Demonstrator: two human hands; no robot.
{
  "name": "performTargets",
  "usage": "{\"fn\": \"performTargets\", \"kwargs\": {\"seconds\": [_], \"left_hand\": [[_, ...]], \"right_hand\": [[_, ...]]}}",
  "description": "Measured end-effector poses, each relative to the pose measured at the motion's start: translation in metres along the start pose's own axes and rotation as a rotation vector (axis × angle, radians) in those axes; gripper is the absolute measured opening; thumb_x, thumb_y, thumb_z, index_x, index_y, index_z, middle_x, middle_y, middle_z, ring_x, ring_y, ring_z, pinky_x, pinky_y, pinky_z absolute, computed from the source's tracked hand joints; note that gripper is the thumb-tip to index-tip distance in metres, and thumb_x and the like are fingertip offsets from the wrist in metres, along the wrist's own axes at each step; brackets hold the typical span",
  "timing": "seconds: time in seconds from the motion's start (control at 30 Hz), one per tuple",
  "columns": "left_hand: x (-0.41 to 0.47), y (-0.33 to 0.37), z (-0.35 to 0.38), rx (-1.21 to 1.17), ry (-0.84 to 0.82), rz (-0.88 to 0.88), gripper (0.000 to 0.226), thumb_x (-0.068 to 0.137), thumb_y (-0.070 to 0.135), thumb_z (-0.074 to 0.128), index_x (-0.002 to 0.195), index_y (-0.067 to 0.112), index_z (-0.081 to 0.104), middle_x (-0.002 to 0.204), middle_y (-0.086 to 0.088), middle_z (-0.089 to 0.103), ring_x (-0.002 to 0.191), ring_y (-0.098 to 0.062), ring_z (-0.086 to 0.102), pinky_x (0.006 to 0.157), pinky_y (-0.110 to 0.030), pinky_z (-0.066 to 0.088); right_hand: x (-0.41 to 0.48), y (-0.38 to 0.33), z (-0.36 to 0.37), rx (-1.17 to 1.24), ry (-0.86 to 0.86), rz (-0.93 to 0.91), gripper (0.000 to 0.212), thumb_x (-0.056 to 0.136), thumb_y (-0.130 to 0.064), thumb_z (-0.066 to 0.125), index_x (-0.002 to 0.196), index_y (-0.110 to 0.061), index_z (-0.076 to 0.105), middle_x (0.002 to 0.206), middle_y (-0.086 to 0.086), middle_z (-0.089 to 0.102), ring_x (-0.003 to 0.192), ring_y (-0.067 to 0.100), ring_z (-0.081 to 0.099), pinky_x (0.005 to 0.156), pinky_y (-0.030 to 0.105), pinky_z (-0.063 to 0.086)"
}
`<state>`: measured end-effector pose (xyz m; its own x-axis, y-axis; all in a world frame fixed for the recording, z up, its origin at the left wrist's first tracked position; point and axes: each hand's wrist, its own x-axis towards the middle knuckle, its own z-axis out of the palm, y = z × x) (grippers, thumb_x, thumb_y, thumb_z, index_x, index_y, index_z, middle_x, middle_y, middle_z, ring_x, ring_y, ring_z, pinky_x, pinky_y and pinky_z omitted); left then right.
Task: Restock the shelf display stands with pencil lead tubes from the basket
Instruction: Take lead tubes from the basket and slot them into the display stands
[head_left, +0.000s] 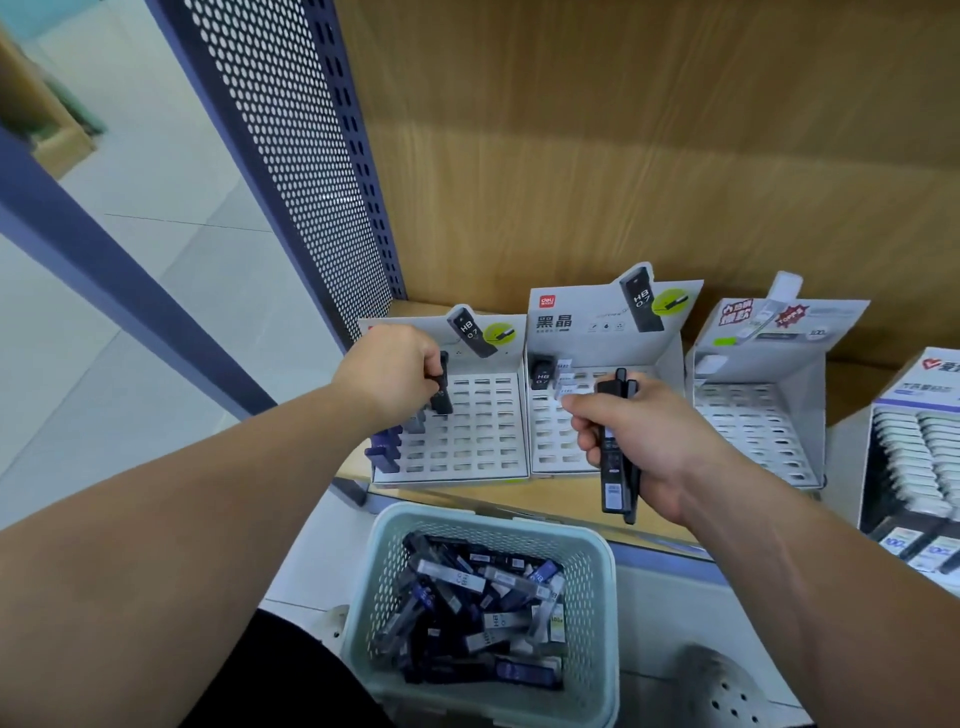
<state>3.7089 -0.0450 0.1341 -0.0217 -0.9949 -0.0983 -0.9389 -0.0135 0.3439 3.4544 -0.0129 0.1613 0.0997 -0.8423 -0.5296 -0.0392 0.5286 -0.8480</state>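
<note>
Both hands loaded above the pale green perforated plastic basket (598, 552).
Dark glossy lead tubes (467, 613) heap inside it. Up and left of the basket, the left hand (397, 375) pinches one flat black plastic tube (442, 396), fingers curled, down at the slotted grey cardboard stand (485, 434). Up and right, the right hand (644, 441) fists round a bundle of long black tubes (614, 480).

Wood shelf (852, 387), left stand (483, 431), mid stand (550, 447), rt stand (753, 431) side by side, open stock box (906, 402) far rt

left grip (396, 375) curled, right grip (647, 441) clenched
</note>
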Motion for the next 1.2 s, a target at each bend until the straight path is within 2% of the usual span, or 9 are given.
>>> {"fn": "performTargets", "kwargs": {"seconds": [0.33, 0.5, 0.67, 0.73, 0.8, 0.87, 0.93, 1.03, 1.2], "left_hand": [[0.004, -0.014, -0.001, 0.039, -0.075, 0.027, 0.012, 0.078, 0.009, 0.074, 0.075, 0.02, 0.074, 0.08, 0.009, 0.069, 0.082, -0.016, 0.062, 0.075, -0.036, 0.056], [0.003, -0.013, 0.008, 0.2, -0.085, 0.093, 0.008, 0.079, 0.017, 0.07, 0.079, 0.018, 0.077, 0.085, 0.001, 0.069, 0.083, -0.023, 0.062, 0.074, -0.037, 0.056], [0.0, -0.005, 0.005, 0.209, -0.083, 0.108, 0.009, 0.085, 0.027, 0.069, 0.087, 0.027, 0.077, 0.087, 0.008, 0.067, 0.087, -0.021, 0.063, 0.072, -0.033, 0.053], [-0.004, 0.005, -0.001, 0.107, -0.059, 0.098, 0.009, 0.085, 0.038, 0.071, 0.082, 0.029, 0.074, 0.08, 0.013, 0.066, 0.084, -0.016, 0.064, 0.069, -0.03, 0.051], [-0.014, 0.027, -0.011, -0.175, -0.069, 0.063, 0.025, 0.083, 0.047, 0.072, 0.073, 0.025, 0.07, 0.068, 0.011, 0.065, 0.069, -0.01, 0.061, 0.061, -0.028, 0.049], [-0.03, 0.056, -0.021, -0.508, -0.194, 0.049, 0.036, 0.082, 0.049, 0.073, 0.072, 0.015, 0.07, 0.064, -0.004, 0.06, 0.057, -0.012, 0.051, 0.054, -0.026, 0.042], [-0.047, 0.081, -0.023, -0.679, -0.362, 0.07, 0.038, 0.081, 0.044, 0.077, 0.077, 0.007, 0.07, 0.07, -0.018, 0.06, 0.057, -0.015, 0.047, 0.052, -0.025, 0.039], [-0.066, 0.101, -0.016, -0.753, -0.488, 0.097, 0.035, 0.071, 0.037, 0.088, 0.079, 0.007, 0.07, 0.064, -0.009, 0.059, 0.055, -0.017, 0.052, 0.053, -0.028, 0.045], [-0.081, 0.113, -0.006, -0.813, -0.462, 0.024, 0.028, 0.072, 0.019, 0.088, 0.078, 0.006, 0.064, 0.063, -0.009, 0.065, 0.054, -0.021, 0.06, 0.054, -0.026, 0.04]], "right_hand": [[0.007, -0.002, 0.002, 0.012, -0.021, -0.027, 0.013, 0.09, -0.008, 0.074, 0.095, -0.006, 0.063, 0.066, 0.004, 0.061, 0.053, 0.014, 0.055, 0.048, 0.025, 0.047], [0.006, -0.003, 0.008, 0.091, -0.023, -0.006, 0.014, 0.094, -0.018, 0.072, 0.1, -0.009, 0.063, 0.065, 0.004, 0.061, 0.052, 0.014, 0.055, 0.049, 0.025, 0.047], [0.0, -0.009, 0.009, 0.23, 0.001, 0.036, 0.017, 0.096, -0.031, 0.071, 0.1, -0.017, 0.061, 0.062, 0.003, 0.057, 0.049, 0.016, 0.054, 0.046, 0.025, 0.046], [-0.002, -0.012, 0.009, 0.275, 0.024, 0.045, 0.019, 0.095, -0.034, 0.071, 0.097, -0.018, 0.06, 0.062, 0.002, 0.054, 0.05, 0.017, 0.053, 0.047, 0.025, 0.047], [-0.003, -0.015, 0.01, 0.3, 0.069, 0.038, 0.022, 0.095, -0.036, 0.071, 0.093, -0.018, 0.058, 0.061, 0.001, 0.052, 0.05, 0.017, 0.053, 0.047, 0.025, 0.047], [-0.004, -0.017, 0.012, 0.325, 0.108, 0.024, 0.024, 0.095, -0.038, 0.071, 0.09, -0.018, 0.058, 0.06, 0.001, 0.053, 0.049, 0.018, 0.053, 0.047, 0.025, 0.047], [-0.006, -0.017, 0.013, 0.336, 0.128, 0.013, 0.027, 0.094, -0.041, 0.071, 0.089, -0.018, 0.058, 0.062, 0.001, 0.053, 0.049, 0.018, 0.053, 0.048, 0.027, 0.046], [-0.01, -0.015, 0.017, 0.331, 0.164, -0.005, 0.029, 0.095, -0.042, 0.069, 0.087, -0.017, 0.057, 0.059, 0.001, 0.051, 0.047, 0.018, 0.049, 0.048, 0.029, 0.042], [-0.02, -0.016, 0.02, 0.319, 0.194, -0.026, 0.029, 0.096, -0.041, 0.068, 0.09, -0.016, 0.054, 0.059, 0.002, 0.047, 0.046, 0.017, 0.043, 0.045, 0.026, 0.039]]}}
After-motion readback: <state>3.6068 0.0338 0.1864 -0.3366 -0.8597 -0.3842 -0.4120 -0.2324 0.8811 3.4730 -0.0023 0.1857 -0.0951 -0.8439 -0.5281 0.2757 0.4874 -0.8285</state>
